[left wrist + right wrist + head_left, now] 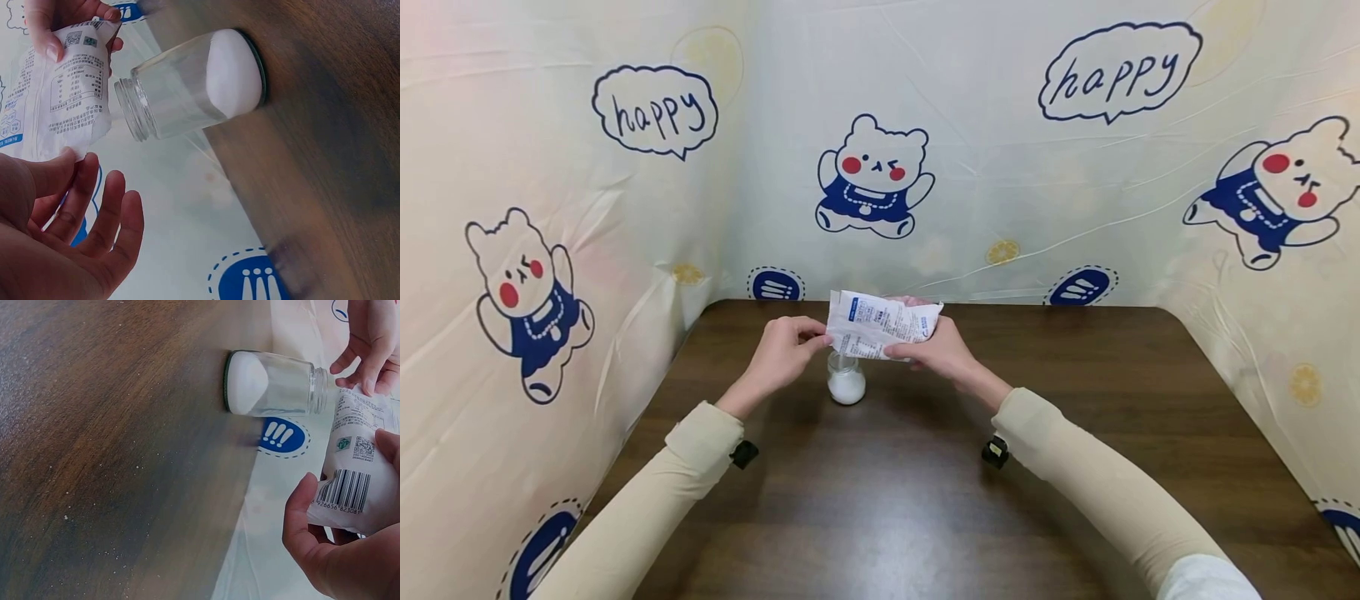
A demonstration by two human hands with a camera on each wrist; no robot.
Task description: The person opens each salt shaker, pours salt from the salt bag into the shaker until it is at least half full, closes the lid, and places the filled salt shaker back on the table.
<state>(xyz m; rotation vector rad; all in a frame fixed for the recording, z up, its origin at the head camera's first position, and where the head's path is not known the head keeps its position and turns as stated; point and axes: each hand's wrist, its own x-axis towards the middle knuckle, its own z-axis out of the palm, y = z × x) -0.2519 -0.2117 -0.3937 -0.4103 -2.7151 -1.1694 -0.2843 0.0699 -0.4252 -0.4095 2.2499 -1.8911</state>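
Note:
A white printed packet [887,325] is held sideways over a small glass jar [847,379]. White powder lies heaped in the bottom of the jar, which stands upright on the table with its threaded mouth uncovered. My left hand [784,350] pinches the packet's left end between thumb and index finger, its other fingers spread loosely in the left wrist view. Around the packet's right end my right hand [943,350] is curled, the thumb lying on the front. A barcode shows on the packet [365,462] in the right wrist view. Whether powder is flowing cannot be seen.
The dark wooden table [880,500] spreads out on all sides of the jar. Tiny white grains are scattered on its surface in the right wrist view. A pale cloth [985,192] with printed bears hangs behind and at both sides.

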